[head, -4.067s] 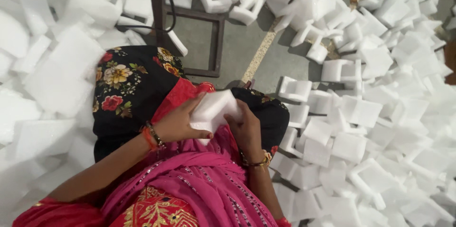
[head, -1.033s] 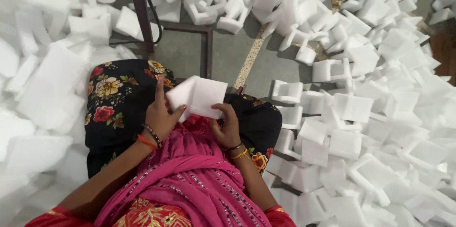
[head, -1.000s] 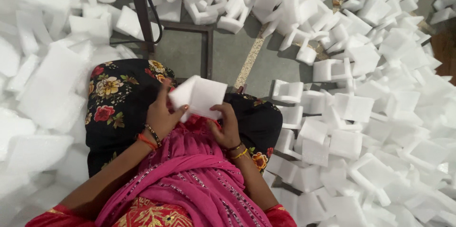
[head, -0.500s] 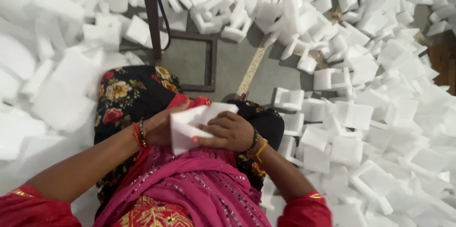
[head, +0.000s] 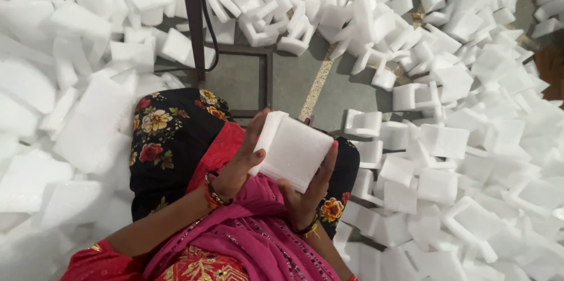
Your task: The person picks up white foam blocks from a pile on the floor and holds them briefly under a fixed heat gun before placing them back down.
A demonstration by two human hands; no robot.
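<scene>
White foam pieces [head: 458, 140] litter the floor; left hand [head: 238, 166] and right hand [head: 308, 198] grip a foam stack [head: 294, 151], squaring it; evening edges seems next.

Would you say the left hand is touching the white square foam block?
Touching: the head view shows the left hand gripping the white square foam block on its left edge, thumb pressed against it.

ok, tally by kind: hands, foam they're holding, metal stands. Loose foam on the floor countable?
Hands: 2, left hand and right hand
White foam block, held by both: 1
Dark metal stand: 1
Total: 4
Loose foam pieces: too many to count.
</scene>
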